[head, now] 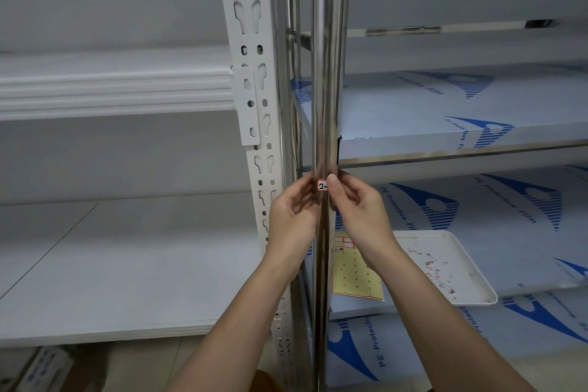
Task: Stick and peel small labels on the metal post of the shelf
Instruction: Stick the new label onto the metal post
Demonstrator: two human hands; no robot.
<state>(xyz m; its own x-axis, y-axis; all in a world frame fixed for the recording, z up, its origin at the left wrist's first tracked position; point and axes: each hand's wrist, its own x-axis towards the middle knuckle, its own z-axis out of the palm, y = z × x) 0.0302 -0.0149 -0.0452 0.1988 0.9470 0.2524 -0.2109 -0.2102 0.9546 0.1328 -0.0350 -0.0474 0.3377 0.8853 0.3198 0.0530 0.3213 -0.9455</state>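
Observation:
A shiny steel post (326, 73) runs top to bottom through the middle of the view. A small white label with a red border and a handwritten "2-" (322, 185) sits on the post just below the middle shelf. My right hand (356, 203) presses its thumb on the label's right half and hides the rest of the writing. My left hand (294, 210) curls its fingers against the post's left side beside the label. A yellow label sheet (354, 277) lies on a white tray (471, 280) behind my right wrist.
A white perforated upright (254, 89) stands just left of the steel post, with white shelves (111, 92) beyond it. Steel shelves under blue-printed protective film (461, 111) extend to the right. Peeled label scraps (436, 267) litter the tray.

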